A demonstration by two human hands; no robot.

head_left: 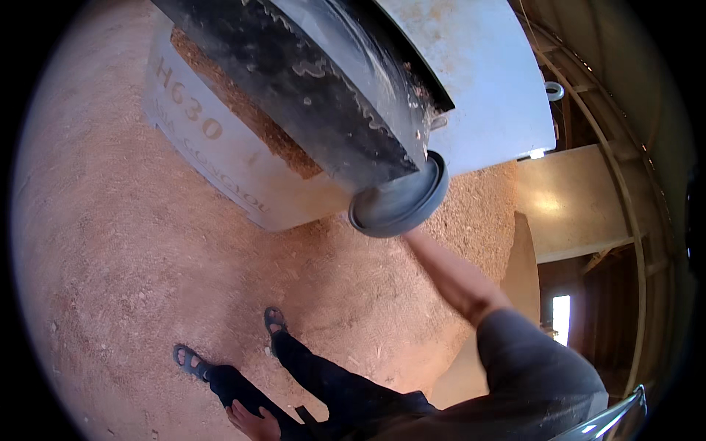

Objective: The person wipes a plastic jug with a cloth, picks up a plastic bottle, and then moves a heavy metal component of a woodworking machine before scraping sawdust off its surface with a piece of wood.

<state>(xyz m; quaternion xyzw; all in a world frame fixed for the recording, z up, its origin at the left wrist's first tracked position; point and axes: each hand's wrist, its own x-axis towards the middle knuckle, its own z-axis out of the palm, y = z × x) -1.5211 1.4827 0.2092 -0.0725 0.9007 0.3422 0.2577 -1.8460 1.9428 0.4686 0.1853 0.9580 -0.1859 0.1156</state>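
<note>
A round grey bowl (397, 200) is held up, tilted, at the lower corner of a black metal trough (331, 117). My right forearm (452, 275) reaches up to its underside. The right hand itself is hidden behind the bowl, which it appears to hold up from below. What the bowl contains cannot be seen. My left hand (254, 422) hangs low beside my thigh with its fingers apart and nothing in them. Brown crumbly material (232, 103) lies along the side of the trough, inside a pale machine housing (243, 180).
A large white panel (485, 81) rises behind the trough. Loose reddish-brown chips or soil cover the ground (118, 242) around my sandalled feet. On the right stand a pale board (577, 198) and a curved wooden frame (625, 176), with a bright opening (561, 320) below.
</note>
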